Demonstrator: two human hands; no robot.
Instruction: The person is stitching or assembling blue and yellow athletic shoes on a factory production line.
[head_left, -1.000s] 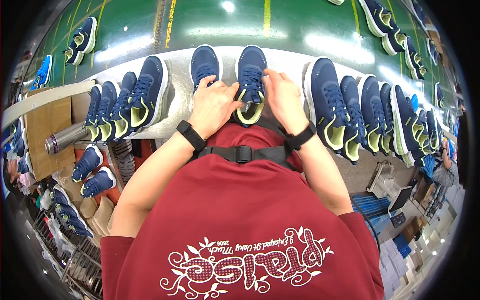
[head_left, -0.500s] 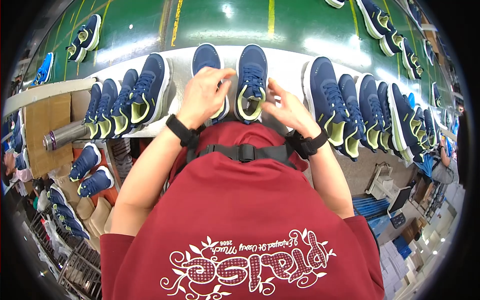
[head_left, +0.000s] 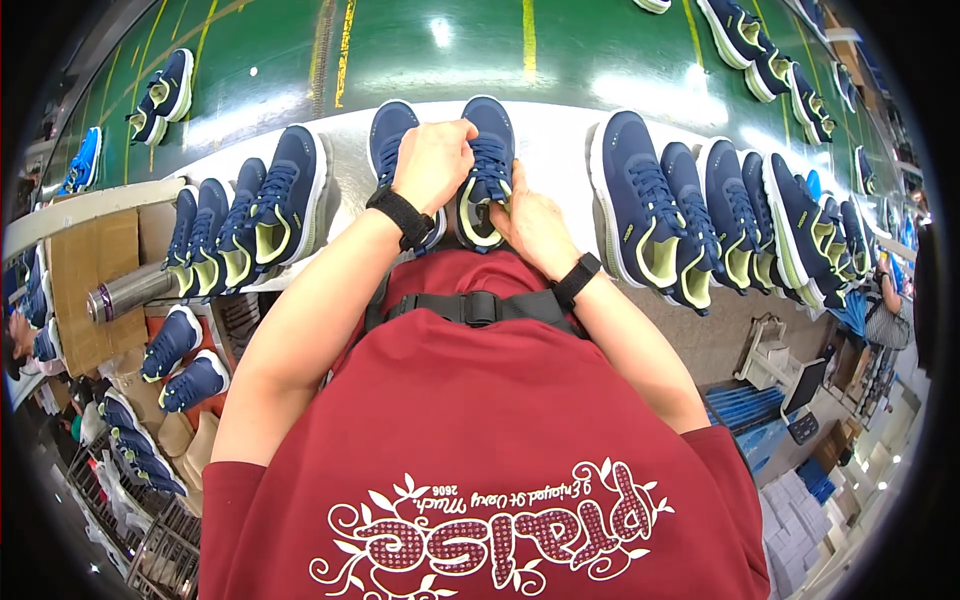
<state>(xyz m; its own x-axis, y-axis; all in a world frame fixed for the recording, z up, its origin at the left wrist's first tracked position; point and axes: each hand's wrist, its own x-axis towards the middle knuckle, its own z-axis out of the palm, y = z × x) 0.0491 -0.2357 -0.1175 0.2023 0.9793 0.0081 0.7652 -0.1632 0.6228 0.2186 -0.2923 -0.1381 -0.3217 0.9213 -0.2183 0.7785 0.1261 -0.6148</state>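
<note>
Two navy sneakers with pale green linings stand side by side on the white ledge before me, toes pointing away. My right hand grips the right-hand sneaker, its thumb at the collar opening and its index finger along the outer side. Over the inner edge of that shoe's laces, my left hand is closed with curled fingers; what they pinch is hidden. The left-hand sneaker is partly covered by my left hand and wrist.
A row of navy sneakers stands on the ledge at left, another row at right. Beyond the white ledge runs a green belt carrying more shoes. A metal roller juts out at left, above two sneakers.
Both hands have come inward onto the right-hand sneaker. My left fingers have curled in over its laces, and my right hand has taken hold of its side and collar.
</note>
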